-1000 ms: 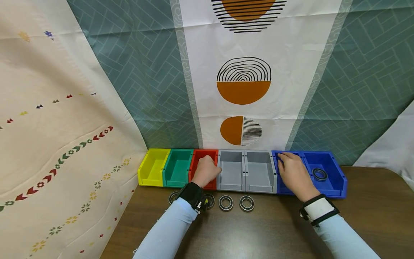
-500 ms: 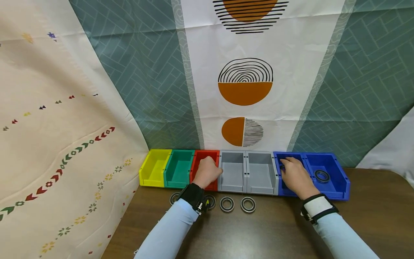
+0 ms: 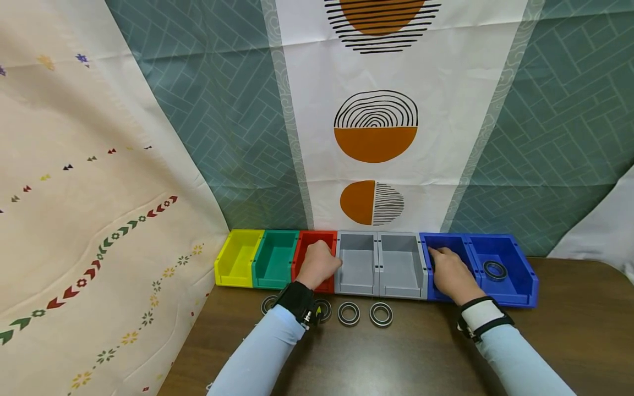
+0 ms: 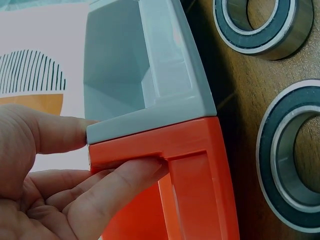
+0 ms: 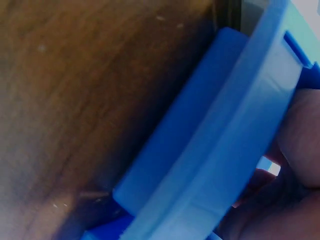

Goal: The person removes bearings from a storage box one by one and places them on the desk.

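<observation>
Pinching the red bin (image 4: 205, 175) is the left hand (image 3: 317, 265).

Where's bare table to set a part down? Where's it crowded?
Bare: table between left sleeve and right sleeve, nearer than the rings; also right of the right sleeve. Crowded: before the red bin, where the left wristband partly hides rings.

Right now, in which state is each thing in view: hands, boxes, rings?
Left hand: pinches the touching walls of red box and grey box
Right hand: reaches into left blue box, grip hidden
All seven boxes: upright, in a row
Ring in right blue box: flat
Four rings on table: flat, two partly hidden
</observation>
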